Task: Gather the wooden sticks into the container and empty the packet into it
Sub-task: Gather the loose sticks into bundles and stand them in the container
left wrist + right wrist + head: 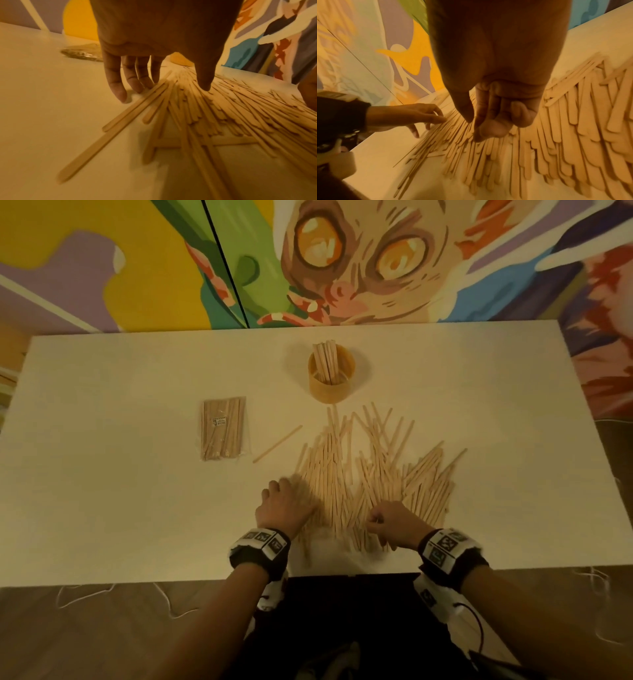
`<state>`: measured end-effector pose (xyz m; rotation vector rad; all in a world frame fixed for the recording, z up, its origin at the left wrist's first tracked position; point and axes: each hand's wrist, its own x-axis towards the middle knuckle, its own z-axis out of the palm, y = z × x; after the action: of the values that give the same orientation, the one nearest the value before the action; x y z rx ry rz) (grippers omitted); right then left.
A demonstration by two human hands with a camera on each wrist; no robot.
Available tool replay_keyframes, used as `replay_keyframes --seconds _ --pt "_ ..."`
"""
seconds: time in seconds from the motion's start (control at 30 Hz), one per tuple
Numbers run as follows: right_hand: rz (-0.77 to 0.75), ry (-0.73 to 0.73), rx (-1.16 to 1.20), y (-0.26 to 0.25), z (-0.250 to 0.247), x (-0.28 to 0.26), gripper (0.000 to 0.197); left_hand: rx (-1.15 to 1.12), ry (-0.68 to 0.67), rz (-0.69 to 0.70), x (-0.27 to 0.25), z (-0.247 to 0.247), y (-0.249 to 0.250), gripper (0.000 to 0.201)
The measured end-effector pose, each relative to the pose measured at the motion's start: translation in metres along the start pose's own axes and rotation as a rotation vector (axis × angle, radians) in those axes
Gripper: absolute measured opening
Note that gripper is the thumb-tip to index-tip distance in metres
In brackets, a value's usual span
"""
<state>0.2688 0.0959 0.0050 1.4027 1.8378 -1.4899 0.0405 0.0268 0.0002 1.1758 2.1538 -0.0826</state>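
A wide heap of loose wooden sticks point(376, 470) lies fanned out on the white table point(137, 508), in front of a round tan container point(329, 392) that holds a bundle of upright sticks. A clear packet of sticks point(224, 429) lies flat to the left, and a single stick point(277, 444) lies between it and the heap. My left hand point(289, 496) is at the heap's left edge. Its straight fingers point(118, 93) touch the table and the outer sticks point(223, 108). My right hand point(383, 522) hovers over the heap's near edge with its fingers point(491, 129) curled; no stick shows in it.
A painted mural wall rises right behind the table's far edge. The table's near edge point(171, 583) runs just under my wrists. Bare tabletop stretches to the left of the packet and to the right of the heap. Both wrists wear black bands with markers.
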Motion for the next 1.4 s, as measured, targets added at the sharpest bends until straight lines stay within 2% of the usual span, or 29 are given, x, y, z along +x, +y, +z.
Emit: replay_keyframes --seconds 0.1,0.23,0.37,0.5,0.73,0.93,1.1,1.2,1.3,1.4 --pt "-0.007 0.000 0.006 0.005 0.001 -0.005 0.029 -0.024 0.022 -0.011 0.010 0.007 0.022 0.088" --pt "0.015 0.009 0.035 0.012 0.001 -0.014 0.024 -0.006 0.031 0.035 0.021 0.014 0.043 0.082" --pt "0.033 0.029 0.059 0.021 0.000 -0.020 0.025 -0.018 0.011 0.033 0.027 0.010 0.049 0.065" --pt "0.030 0.017 0.060 0.028 -0.002 -0.020 0.022 -0.061 0.006 0.050 0.031 0.005 0.047 0.040" --pt "0.027 0.014 0.070 0.026 -0.001 -0.018 0.020 -0.137 -0.045 0.058 0.039 -0.004 0.036 0.016" --pt "-0.024 0.041 0.077 0.018 -0.003 -0.013 0.021 -0.205 -0.058 0.112 0.043 -0.017 0.020 0.026" --pt "-0.078 0.049 0.077 0.004 -0.010 -0.008 0.020 -0.406 -0.063 0.122 0.041 -0.033 0.009 0.015" --pt "-0.124 0.071 0.129 -0.008 -0.018 -0.006 0.020 -0.549 -0.077 0.128 0.039 -0.041 0.002 0.016" --pt "-0.166 0.109 0.218 -0.026 -0.029 -0.005 0.020 -0.741 -0.122 0.129 0.036 -0.049 -0.001 0.017" --pt "-0.199 0.207 0.317 -0.051 -0.047 -0.005 0.019 -0.897 -0.202 0.123 0.029 -0.060 0.002 0.019"
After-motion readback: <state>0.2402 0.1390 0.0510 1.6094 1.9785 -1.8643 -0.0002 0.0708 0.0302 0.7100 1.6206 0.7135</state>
